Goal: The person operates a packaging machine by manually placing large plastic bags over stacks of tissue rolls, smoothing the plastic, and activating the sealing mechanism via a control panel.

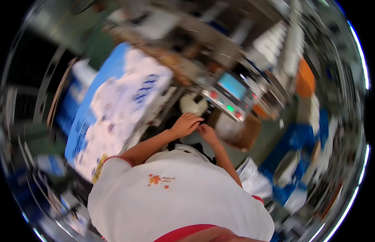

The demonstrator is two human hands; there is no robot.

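Note:
My left hand [186, 124] is in front of my waist, its fingers stretched to the right and a little bent. I see nothing held in it. Close to its fingertips is my right hand [206, 132], with its fingers drawn toward the left one. Blur hides how far those fingers are closed and whether something small lies between the hands. Just beyond the left hand sits a round cream-coloured thing [193, 104] with a dark notch. A control panel [230, 96] with a blue screen and red and green buttons stands ahead to the right.
On my left, a table holds a blue-and-white printed sheet [115, 105] with pale pieces over it. A cardboard box [246, 135] with clear plastic inside stands beneath the panel. White bags [254, 177] and blue sheeting [290, 149] lie at right. Machinery [219, 36] fills the far side.

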